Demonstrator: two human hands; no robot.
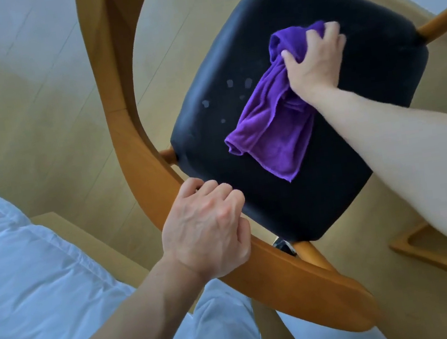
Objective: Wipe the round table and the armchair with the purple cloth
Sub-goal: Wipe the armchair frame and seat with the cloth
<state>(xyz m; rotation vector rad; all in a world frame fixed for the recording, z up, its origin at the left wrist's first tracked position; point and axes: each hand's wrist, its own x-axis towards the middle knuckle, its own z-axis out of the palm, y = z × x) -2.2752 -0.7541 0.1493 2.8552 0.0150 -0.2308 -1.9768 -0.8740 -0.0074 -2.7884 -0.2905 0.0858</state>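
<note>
I look down on the armchair, whose black padded seat [335,187] sits inside a curved orange-brown wooden armrest frame [133,153]. The purple cloth [271,130] lies crumpled across the seat's middle. My right hand [313,60] presses on the cloth's far end, fingers closed around a bunched part. My left hand [208,229] grips the wooden frame at the seat's near left corner. A few small wet spots [234,92] show on the seat left of the cloth. The round table is not in view.
A bed with white bedding [20,272] fills the lower left, close to the chair. Pale wooden floor [36,124] surrounds the chair. Another wooden piece [444,258] lies at the lower right. My light trousers [227,337] are at the bottom.
</note>
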